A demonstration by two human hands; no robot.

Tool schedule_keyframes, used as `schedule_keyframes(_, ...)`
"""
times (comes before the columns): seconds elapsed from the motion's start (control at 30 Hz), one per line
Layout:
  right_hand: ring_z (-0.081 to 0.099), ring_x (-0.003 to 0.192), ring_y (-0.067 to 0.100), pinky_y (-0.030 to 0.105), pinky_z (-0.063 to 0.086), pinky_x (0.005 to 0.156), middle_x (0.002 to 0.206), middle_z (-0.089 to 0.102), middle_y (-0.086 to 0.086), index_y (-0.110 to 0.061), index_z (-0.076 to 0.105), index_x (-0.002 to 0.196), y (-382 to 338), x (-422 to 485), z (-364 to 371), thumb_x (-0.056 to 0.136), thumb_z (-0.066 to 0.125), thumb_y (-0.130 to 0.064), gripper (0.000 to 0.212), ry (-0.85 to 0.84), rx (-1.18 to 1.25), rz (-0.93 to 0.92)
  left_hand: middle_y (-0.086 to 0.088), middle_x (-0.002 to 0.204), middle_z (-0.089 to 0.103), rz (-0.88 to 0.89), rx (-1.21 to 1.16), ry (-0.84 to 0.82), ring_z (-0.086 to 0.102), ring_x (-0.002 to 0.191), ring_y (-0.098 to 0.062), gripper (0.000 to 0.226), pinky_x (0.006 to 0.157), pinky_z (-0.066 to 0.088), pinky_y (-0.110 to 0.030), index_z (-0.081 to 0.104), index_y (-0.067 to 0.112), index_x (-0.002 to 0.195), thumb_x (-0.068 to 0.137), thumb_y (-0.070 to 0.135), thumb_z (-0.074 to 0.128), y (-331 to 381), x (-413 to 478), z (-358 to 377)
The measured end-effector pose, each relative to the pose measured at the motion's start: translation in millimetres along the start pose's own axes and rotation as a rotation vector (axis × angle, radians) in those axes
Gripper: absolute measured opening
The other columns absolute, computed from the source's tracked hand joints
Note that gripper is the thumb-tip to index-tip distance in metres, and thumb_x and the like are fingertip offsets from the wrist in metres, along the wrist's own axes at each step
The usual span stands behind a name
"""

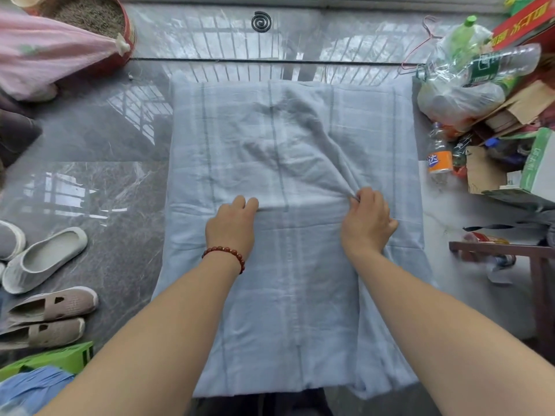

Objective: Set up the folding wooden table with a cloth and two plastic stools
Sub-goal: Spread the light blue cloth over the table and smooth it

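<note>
Pale blue checked cloth (288,130) lies draped over the table, hiding its top; left hand (231,226) curls its fingers onto a fold's edge and right hand (368,220) pinches a wrinkle alongside, apparently to spread the last fold; no stools in sight.

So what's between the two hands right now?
Only cloth: a folded edge and one dark stripe lie between the left hand and the right hand. Head view.
</note>
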State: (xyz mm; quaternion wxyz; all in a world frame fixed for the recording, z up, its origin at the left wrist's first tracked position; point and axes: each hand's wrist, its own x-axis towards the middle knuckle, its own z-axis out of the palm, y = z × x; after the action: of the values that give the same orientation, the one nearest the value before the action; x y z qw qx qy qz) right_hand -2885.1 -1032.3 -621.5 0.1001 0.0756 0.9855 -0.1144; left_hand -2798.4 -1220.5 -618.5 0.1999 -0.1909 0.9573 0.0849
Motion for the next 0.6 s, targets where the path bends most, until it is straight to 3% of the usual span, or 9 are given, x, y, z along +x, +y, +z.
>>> schedule_keyframes(0.13,0.046,0.106,0.027,0.039,0.03,0.086,0.113,0.051,0.007,-0.013,0.052,0.105,-8,14,-8,0.1,0.039,-0.022,0.017,0.05,0.061,0.018,0.0,0.097,0.044,0.003,0.009,0.086,0.034,0.074,-0.018,0.024,0.045,0.015,-0.027,0.044,0.018,0.111,0.092,0.004,0.043,3,11,-7)
schedule_keyframes(0.23,0.045,0.106,0.028,0.039,0.03,0.087,0.112,0.051,0.007,-0.014,0.053,0.103,-10,22,-9,0.099,0.04,-0.024,0.016,0.068,0.097,0.022,-0.002,0.103,0.047,-0.001,0.009,0.097,0.037,0.078,-0.019,0.016,0.055,0.028,-0.029,0.045,0.017,0.113,0.1,0.016,0.036,6,15,-10)
schedule_keyframes(0.33,0.045,0.108,0.03,0.04,0.033,0.086,0.113,0.051,0.008,-0.013,0.054,0.104,-4,24,-3,0.098,0.044,-0.025,0.017,0.026,0.162,0.006,-0.003,0.119,0.044,-0.03,-0.002,0.06,0.044,0.099,-0.022,0.021,0.068,0.034,-0.032,0.045,0.019,0.119,0.101,0.027,0.035,6,16,-6)
schedule_keyframes(0.4,0.044,0.112,0.03,0.042,0.035,0.088,0.12,0.05,0.008,-0.014,0.053,0.113,1,17,2,0.096,0.047,-0.03,0.024,-0.048,0.193,-0.038,-0.002,0.14,0.031,-0.066,-0.036,-0.01,0.036,0.123,-0.024,0.034,0.083,0.038,-0.037,0.037,0.028,0.133,0.099,0.034,0.039,6,8,2)
schedule_keyframes(0.47,0.037,0.127,0.028,0.042,0.031,0.1,0.139,0.04,0.006,-0.016,0.043,0.132,5,2,8,0.095,0.049,-0.038,0.044,-0.136,0.152,-0.101,-0.003,0.156,0.003,-0.067,-0.044,-0.133,0.011,0.142,-0.027,0.055,0.104,0.03,-0.045,0.012,0.035,0.147,0.098,0.048,0.032,9,-6,13)
schedule_keyframes(0.53,0.019,0.142,0.023,0.041,0.017,0.114,0.155,0.02,0.001,-0.018,0.02,0.148,8,-15,16,0.095,0.045,-0.044,0.064,-0.207,0.076,-0.166,-0.002,0.155,-0.024,-0.042,-0.001,-0.228,-0.014,0.144,-0.03,0.072,0.112,0.014,-0.056,-0.016,0.036,0.147,0.093,0.061,0.026,12,-19,25)
schedule_keyframes(0.6,0.001,0.147,0.019,0.041,0.004,0.118,0.16,0.001,-0.001,-0.021,0.003,0.152,13,-32,25,0.097,0.038,-0.045,0.07,-0.268,-0.013,-0.228,-0.001,0.149,-0.039,-0.024,0.044,-0.268,-0.027,0.141,-0.03,0.08,0.11,0.007,-0.063,-0.029,0.036,0.14,0.089,0.068,0.023,9,-29,33)
